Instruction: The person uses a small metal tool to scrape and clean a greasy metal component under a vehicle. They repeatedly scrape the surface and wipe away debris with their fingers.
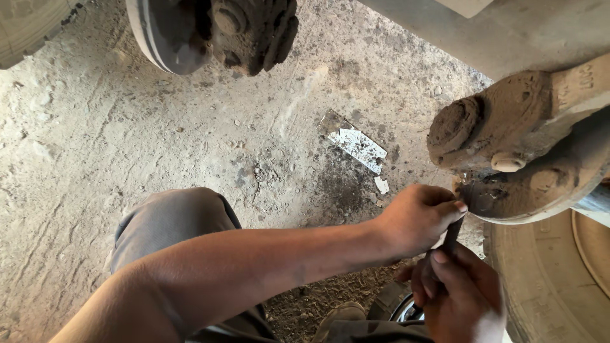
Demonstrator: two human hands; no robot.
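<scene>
My left hand [416, 219] reaches across from the lower left and is closed around the upper end of a dark, rod-like tool [452, 239]. Its thumb presses against the underside of a mud-caked metal joint [508, 127]. Just below, my right hand [454, 295] grips the lower part of the same tool. The tool's tip meets a dark, greasy patch [486, 200] under the joint. Most of the tool is hidden by my fingers.
A dusty tyre [549, 279] fills the lower right. Another dirt-crusted hub [248, 32] hangs at the top. A torn whitish scrap [359, 147] lies on the sandy ground [127, 127]. My knee in grey trousers [171, 219] and a shoe [343, 314] are below my arm.
</scene>
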